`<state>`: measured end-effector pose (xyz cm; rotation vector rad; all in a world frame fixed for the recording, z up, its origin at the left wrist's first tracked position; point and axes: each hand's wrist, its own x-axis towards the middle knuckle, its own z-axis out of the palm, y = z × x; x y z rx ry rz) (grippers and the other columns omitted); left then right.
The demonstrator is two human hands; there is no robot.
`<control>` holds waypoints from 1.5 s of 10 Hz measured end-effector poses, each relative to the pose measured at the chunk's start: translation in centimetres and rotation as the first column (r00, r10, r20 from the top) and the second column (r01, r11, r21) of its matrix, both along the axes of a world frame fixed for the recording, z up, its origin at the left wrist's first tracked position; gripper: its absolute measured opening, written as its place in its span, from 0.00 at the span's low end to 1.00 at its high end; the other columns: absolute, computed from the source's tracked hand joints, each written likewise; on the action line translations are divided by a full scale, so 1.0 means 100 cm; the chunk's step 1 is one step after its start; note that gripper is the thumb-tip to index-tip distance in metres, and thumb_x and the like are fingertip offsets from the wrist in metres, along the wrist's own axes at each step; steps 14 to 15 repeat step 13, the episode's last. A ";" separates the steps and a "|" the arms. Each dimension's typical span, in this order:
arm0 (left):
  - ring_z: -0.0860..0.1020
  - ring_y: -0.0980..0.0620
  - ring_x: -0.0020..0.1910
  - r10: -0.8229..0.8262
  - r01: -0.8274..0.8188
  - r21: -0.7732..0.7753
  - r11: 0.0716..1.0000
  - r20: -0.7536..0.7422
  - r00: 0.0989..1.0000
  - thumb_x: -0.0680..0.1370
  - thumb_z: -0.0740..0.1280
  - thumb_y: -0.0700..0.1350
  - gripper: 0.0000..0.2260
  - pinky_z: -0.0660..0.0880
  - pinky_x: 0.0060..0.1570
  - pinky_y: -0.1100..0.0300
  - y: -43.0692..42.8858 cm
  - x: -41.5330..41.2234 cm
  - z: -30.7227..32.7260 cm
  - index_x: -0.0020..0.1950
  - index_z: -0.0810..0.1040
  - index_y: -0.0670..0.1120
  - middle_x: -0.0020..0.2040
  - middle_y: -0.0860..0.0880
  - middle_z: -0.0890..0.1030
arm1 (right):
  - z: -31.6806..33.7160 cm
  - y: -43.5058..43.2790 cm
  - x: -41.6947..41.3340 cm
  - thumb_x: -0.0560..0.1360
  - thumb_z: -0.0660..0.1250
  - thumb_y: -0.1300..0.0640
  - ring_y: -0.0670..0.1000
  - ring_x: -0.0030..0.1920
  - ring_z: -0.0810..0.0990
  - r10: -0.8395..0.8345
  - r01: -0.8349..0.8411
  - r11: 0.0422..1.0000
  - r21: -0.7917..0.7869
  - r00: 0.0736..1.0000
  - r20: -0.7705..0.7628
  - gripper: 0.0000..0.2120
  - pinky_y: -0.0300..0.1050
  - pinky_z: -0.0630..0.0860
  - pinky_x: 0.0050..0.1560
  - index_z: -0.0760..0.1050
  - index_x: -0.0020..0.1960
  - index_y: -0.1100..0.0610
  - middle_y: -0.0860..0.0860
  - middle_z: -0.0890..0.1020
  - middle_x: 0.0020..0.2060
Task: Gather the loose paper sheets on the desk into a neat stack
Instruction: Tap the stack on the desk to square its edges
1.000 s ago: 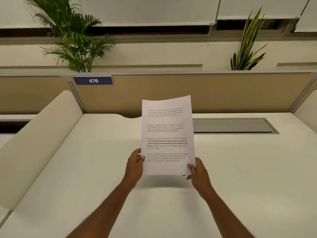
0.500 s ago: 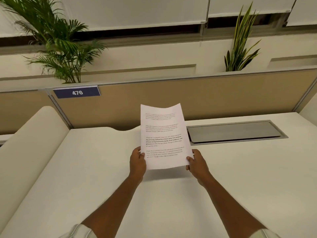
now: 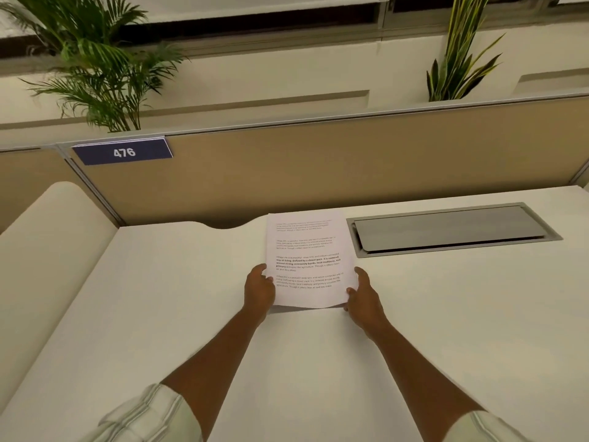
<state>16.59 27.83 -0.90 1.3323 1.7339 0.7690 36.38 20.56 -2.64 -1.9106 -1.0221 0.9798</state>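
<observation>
A stack of white paper sheets (image 3: 309, 250) printed with text lies nearly flat over the white desk (image 3: 159, 314), its far end resting near the desk's back edge. My left hand (image 3: 258, 290) grips the stack's lower left edge. My right hand (image 3: 363, 295) grips its lower right corner. The near edge is slightly lifted and wavy, with a shadow beneath. No other loose sheets show on the desk.
A grey metal cable hatch (image 3: 452, 229) is set into the desk just right of the paper. A tan partition (image 3: 350, 167) with a blue "476" sign (image 3: 122, 151) closes the back. A white side panel (image 3: 47, 250) rises at the left. Plants stand behind.
The stack, held upright a second ago, has been tipped forward and lowered until it lies almost flat on the desk. Both hands kept their grip and moved down with it.
</observation>
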 end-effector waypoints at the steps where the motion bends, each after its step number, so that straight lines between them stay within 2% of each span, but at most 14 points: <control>1: 0.70 0.42 0.69 0.011 -0.011 -0.007 1.000 -0.030 0.999 0.80 0.58 0.34 0.19 0.67 0.67 0.53 0.000 -0.005 -0.008 0.72 0.68 0.39 0.72 0.40 0.71 | -0.004 0.000 0.000 0.77 0.58 0.67 0.53 0.48 0.77 -0.003 0.003 1.000 0.009 1.000 0.028 0.29 0.50 0.78 0.51 0.56 0.76 0.55 0.58 0.75 0.62; 3: 0.71 0.42 0.68 0.031 -0.032 -0.008 0.999 -0.037 0.999 0.81 0.59 0.34 0.19 0.68 0.66 0.53 0.005 -0.005 -0.013 0.72 0.69 0.40 0.71 0.41 0.72 | -0.006 0.006 -0.001 0.77 0.57 0.67 0.53 0.46 0.77 -0.039 0.038 0.999 -0.021 0.999 -0.015 0.28 0.38 0.73 0.35 0.57 0.76 0.53 0.59 0.77 0.60; 4: 0.71 0.42 0.68 0.058 -0.058 0.007 0.998 -0.055 0.997 0.80 0.58 0.33 0.19 0.68 0.67 0.52 0.004 -0.001 -0.016 0.72 0.68 0.39 0.71 0.40 0.72 | -0.007 0.008 0.000 0.77 0.57 0.66 0.54 0.46 0.78 -0.054 0.054 0.998 -0.021 0.998 -0.011 0.27 0.43 0.76 0.41 0.59 0.74 0.53 0.59 0.78 0.57; 6: 0.71 0.40 0.65 0.065 -0.060 0.037 0.997 -0.128 0.990 0.79 0.58 0.32 0.20 0.67 0.67 0.52 0.002 0.002 -0.021 0.71 0.69 0.38 0.65 0.37 0.72 | -0.005 0.008 -0.003 0.76 0.55 0.68 0.55 0.50 0.78 -0.114 0.113 0.993 -0.014 0.992 -0.060 0.23 0.51 0.79 0.49 0.62 0.69 0.55 0.53 0.73 0.54; 7: 0.71 0.39 0.65 0.050 -0.043 0.042 0.998 -0.174 0.984 0.79 0.59 0.32 0.20 0.68 0.67 0.50 0.003 0.001 -0.021 0.71 0.70 0.38 0.63 0.36 0.72 | -0.004 0.006 -0.006 0.77 0.57 0.67 0.58 0.56 0.79 -0.124 0.124 0.992 -0.010 0.992 -0.012 0.22 0.53 0.78 0.55 0.63 0.69 0.57 0.56 0.75 0.57; 8: 0.71 0.39 0.65 0.036 -0.032 0.022 0.999 -0.215 0.976 0.79 0.59 0.33 0.20 0.68 0.66 0.51 0.003 0.000 -0.021 0.71 0.70 0.39 0.64 0.36 0.71 | -0.003 0.004 -0.010 0.78 0.59 0.65 0.59 0.62 0.75 -0.135 0.133 0.991 0.025 0.981 0.136 0.20 0.49 0.71 0.60 0.65 0.69 0.61 0.60 0.75 0.62; 9: 0.69 0.38 0.65 0.019 -0.017 0.009 1.000 -0.270 0.963 0.78 0.60 0.34 0.18 0.66 0.65 0.52 0.002 0.000 -0.019 0.69 0.71 0.38 0.63 0.36 0.70 | -0.004 0.000 -0.014 0.77 0.61 0.63 0.60 0.60 0.75 -0.113 0.107 0.994 0.037 0.954 0.279 0.18 0.46 0.70 0.55 0.67 0.67 0.63 0.61 0.75 0.58; 10: 0.68 0.37 0.66 0.050 -0.053 -0.001 0.999 -0.300 0.952 0.78 0.63 0.36 0.18 0.66 0.65 0.48 0.000 -0.001 -0.018 0.68 0.68 0.38 0.64 0.37 0.70 | -0.003 -0.003 -0.016 0.77 0.61 0.61 0.60 0.53 0.77 -0.106 0.102 0.994 0.031 0.934 0.341 0.16 0.44 0.70 0.48 0.68 0.64 0.62 0.60 0.74 0.54; 11: 0.67 0.36 0.67 0.079 -0.077 0.017 0.997 -0.262 0.962 0.78 0.65 0.39 0.21 0.64 0.67 0.46 -0.008 -0.003 -0.015 0.70 0.65 0.36 0.65 0.36 0.69 | -0.001 -0.008 -0.016 0.77 0.63 0.58 0.60 0.51 0.79 -0.137 0.139 0.990 0.025 0.901 0.411 0.17 0.47 0.74 0.46 0.67 0.65 0.61 0.59 0.72 0.55; 12: 0.68 0.36 0.65 0.099 -0.087 0.061 0.994 -0.218 0.971 0.80 0.64 0.42 0.23 0.64 0.67 0.46 -0.017 -0.009 -0.015 0.72 0.64 0.35 0.63 0.34 0.70 | 0.002 -0.014 -0.015 0.78 0.63 0.53 0.60 0.51 0.79 -0.179 0.183 0.983 0.035 0.881 0.438 0.21 0.49 0.75 0.46 0.66 0.66 0.62 0.59 0.72 0.55; 13: 0.69 0.37 0.65 0.103 -0.088 0.083 0.993 -0.208 0.973 0.81 0.61 0.44 0.23 0.64 0.66 0.47 -0.026 -0.015 -0.013 0.72 0.63 0.35 0.62 0.34 0.72 | 0.004 -0.021 -0.011 0.79 0.62 0.53 0.61 0.50 0.79 -0.241 0.232 0.970 0.074 0.875 0.420 0.19 0.49 0.75 0.45 0.66 0.65 0.63 0.60 0.72 0.55; 15: 0.69 0.37 0.65 0.103 -0.088 0.083 0.993 -0.208 0.973 0.81 0.61 0.44 0.23 0.64 0.66 0.47 -0.026 -0.015 -0.013 0.72 0.63 0.35 0.62 0.34 0.72 | 0.004 -0.021 -0.011 0.79 0.62 0.53 0.61 0.50 0.79 -0.241 0.232 0.970 0.074 0.875 0.420 0.19 0.49 0.75 0.45 0.66 0.65 0.63 0.60 0.72 0.55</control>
